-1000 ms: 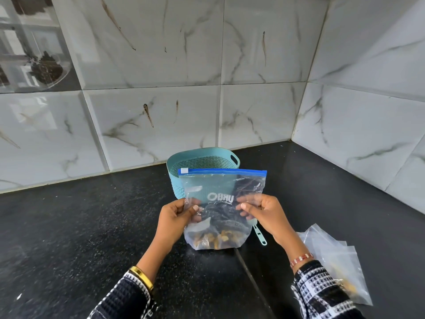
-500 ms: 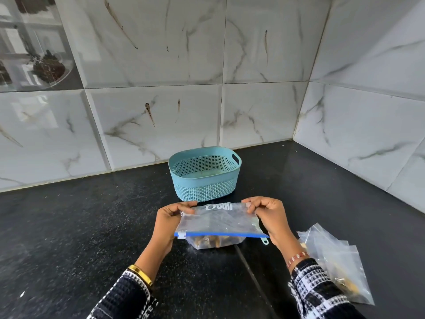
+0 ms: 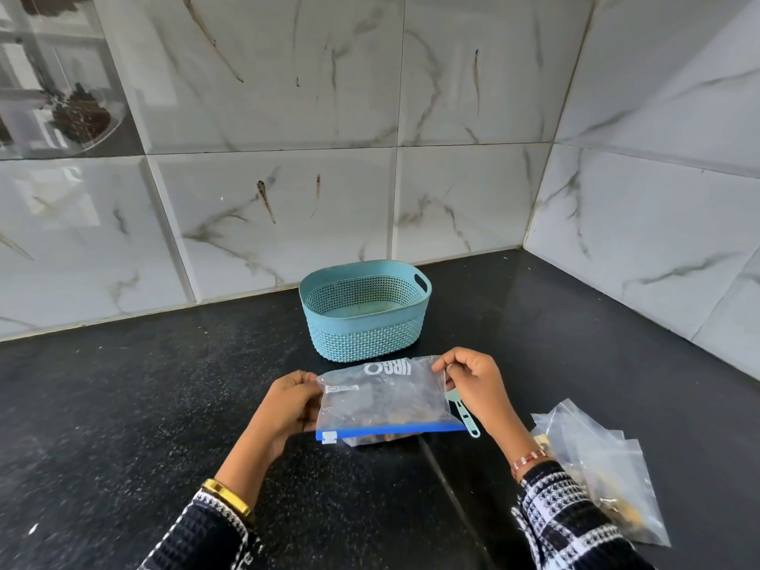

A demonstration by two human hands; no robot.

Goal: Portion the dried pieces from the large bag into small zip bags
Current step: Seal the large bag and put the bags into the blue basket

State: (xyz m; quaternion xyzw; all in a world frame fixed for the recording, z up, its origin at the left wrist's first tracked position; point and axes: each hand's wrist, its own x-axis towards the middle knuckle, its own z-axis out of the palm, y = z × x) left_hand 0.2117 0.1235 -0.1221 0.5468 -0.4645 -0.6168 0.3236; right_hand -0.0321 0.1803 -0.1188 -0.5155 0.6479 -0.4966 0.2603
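Black speckled countertop [image 3: 144, 405], glossy, meeting marble-look wall tiles in a corner; teal perforated basket [image 3: 366, 322] stands upright toward the back; small clear zip bags [image 3: 604, 471] lie heaped at right, some holding brownish pieces.

White logo "URGO", upside down, is printed on the large bag [image 3: 386, 401].

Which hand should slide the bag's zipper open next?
Probably the left hand. The white slider sits at the left end of the big bag's blue zip strip, right beside it. The right hand pinches the bag's far right corner.
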